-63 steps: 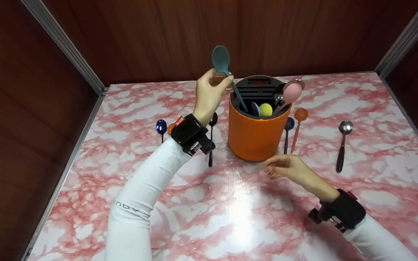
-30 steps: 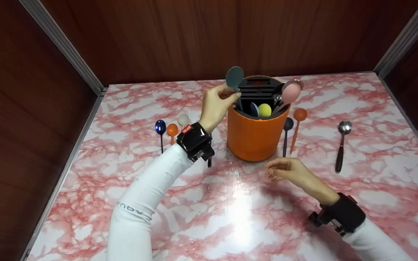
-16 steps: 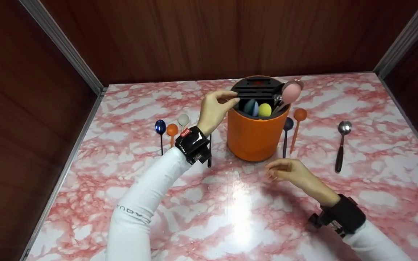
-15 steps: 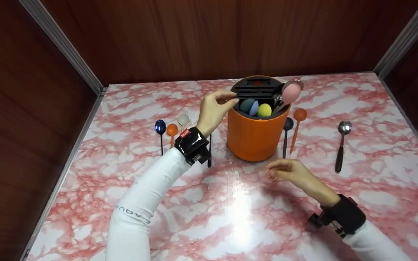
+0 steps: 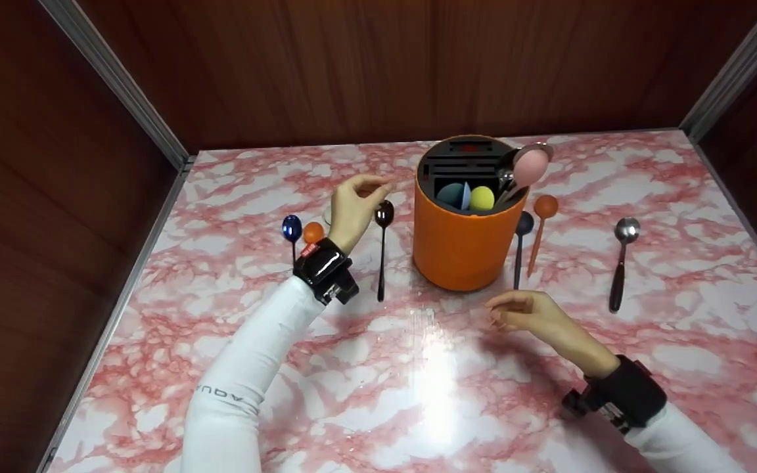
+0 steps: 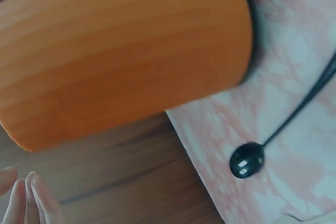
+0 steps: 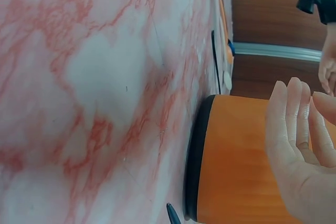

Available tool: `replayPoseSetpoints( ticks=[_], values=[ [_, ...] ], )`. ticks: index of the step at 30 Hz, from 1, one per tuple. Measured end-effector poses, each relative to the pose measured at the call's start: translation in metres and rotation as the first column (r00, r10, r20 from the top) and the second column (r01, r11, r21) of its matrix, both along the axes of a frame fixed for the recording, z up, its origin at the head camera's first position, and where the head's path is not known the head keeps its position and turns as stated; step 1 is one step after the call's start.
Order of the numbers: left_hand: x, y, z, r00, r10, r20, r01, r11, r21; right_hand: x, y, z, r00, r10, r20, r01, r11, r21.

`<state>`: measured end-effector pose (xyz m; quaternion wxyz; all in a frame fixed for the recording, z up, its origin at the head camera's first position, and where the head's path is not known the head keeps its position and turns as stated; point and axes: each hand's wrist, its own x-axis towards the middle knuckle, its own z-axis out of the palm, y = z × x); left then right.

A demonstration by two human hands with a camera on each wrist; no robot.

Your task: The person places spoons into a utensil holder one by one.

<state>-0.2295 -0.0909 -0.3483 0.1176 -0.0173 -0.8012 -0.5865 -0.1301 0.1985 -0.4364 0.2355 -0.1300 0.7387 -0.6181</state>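
Observation:
My left hand (image 5: 355, 210) hovers left of the orange utensil holder (image 5: 460, 246), its thumb and fingers loosely bent with nothing between them. Just beside it lies a dark spoon (image 5: 384, 215), whose bowl also shows in the left wrist view. In the holder's front compartment the teal spoon (image 5: 449, 194) leans by a blue one (image 5: 466, 196) and a yellow spoon (image 5: 482, 198). A pink spoon (image 5: 530, 167) sticks up at the holder's right side. My right hand (image 5: 539, 318), relaxed and holding nothing, stays in front of the holder's lower right.
Left on the marbled table (image 5: 352, 407) lie a shiny blue spoon (image 5: 292, 228) and an orange spoon (image 5: 313, 232); a pale one is mostly hidden behind my left hand. To the right are a dark spoon (image 5: 524, 223), another orange spoon (image 5: 545, 207) and a metal spoon (image 5: 627, 230).
My left hand lowered the teal spoon into the holder, let it go and drew back to the left. The teal spoon tipped over toward the blue one. My right hand barely moved.

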Motion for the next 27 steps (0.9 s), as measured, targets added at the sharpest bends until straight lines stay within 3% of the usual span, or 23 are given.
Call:
replayPoseSetpoints(
  ticks=[14,27],
  values=[
    [-0.013,-0.029,-0.024,0.991,0.108,0.084,-0.114,0.991,0.068,0.002,0.005,-0.004,1.000,-0.001,-0.006,0.001,1.000,-0.018],
    [-0.022,-0.058,-0.048,0.963,0.224,0.153,-0.225,0.974,-0.009,0.005,0.010,-0.006,1.000,-0.019,0.016,0.019,1.000,-0.002]
  ],
)
